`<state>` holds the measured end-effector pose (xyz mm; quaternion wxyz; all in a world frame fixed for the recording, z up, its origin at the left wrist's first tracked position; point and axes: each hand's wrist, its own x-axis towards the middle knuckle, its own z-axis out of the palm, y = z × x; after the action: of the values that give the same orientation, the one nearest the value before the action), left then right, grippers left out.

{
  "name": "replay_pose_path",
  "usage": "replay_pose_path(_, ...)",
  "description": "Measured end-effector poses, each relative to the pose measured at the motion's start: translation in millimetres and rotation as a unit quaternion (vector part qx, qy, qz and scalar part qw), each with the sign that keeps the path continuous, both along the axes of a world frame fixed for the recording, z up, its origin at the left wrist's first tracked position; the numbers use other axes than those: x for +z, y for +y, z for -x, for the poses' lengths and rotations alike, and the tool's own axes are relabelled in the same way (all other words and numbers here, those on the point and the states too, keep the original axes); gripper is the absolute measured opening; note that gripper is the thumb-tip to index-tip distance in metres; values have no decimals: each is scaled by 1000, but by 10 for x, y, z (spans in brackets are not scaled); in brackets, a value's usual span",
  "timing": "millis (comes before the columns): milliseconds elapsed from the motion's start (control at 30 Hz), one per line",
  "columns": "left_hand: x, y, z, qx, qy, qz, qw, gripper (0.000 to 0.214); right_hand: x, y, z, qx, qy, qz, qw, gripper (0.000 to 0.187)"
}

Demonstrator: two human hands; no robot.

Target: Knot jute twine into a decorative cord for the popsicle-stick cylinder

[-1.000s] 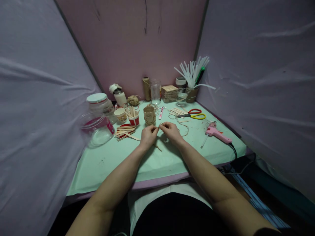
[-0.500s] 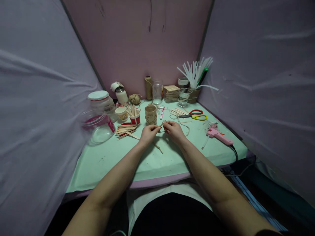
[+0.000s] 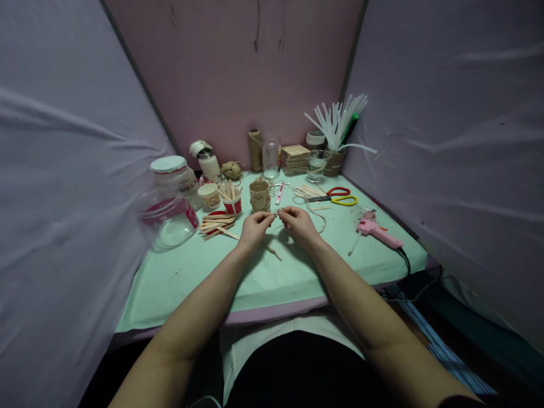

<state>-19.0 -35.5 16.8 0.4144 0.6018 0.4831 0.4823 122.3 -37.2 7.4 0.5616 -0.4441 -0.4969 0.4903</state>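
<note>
My left hand (image 3: pixel 255 228) and my right hand (image 3: pixel 299 222) meet over the middle of the table, fingertips pinched on a thin piece of twine (image 3: pixel 277 212). One end of the twine hangs below my left hand and lies on the cloth as a knotted or braided tail (image 3: pixel 272 252). A looser strand (image 3: pixel 322 220) curves across the cloth to the right of my right hand. Just behind my hands stands a brown cup with a scalloped rim (image 3: pixel 260 198), wrapped with twine decoration. My fingers partly hide the twine between them.
Scissors (image 3: pixel 334 198), thin sticks (image 3: pixel 309 191) and a pink glue gun (image 3: pixel 378 232) lie to the right. Craft sticks (image 3: pixel 216 224), a red cup of sticks (image 3: pixel 232 204) and clear jars (image 3: pixel 174 224) are at left. A twine ball (image 3: pixel 232 170), twine spool (image 3: pixel 255 152) and glue sticks (image 3: pixel 338 122) stand behind.
Both hands stay close together on the twine, their fingertips shifting slightly. The whole view has moved a little; the objects on the table stay in place.
</note>
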Motion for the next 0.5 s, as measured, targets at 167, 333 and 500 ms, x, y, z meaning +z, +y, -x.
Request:
replay_pose_path(167,15,-18,-10,-5,7,-30,1000,24,13,-2,6,-11,1,2,1000,18)
replay_pose_path(333,5,-18,-36,-31,-3,-26,999,24,7,12,-2,-35,6,1,999,15)
replay_pose_path(500,1,-35,-57,-40,-56,52,996,30,-14,28,-27,-17,2,37,999,19)
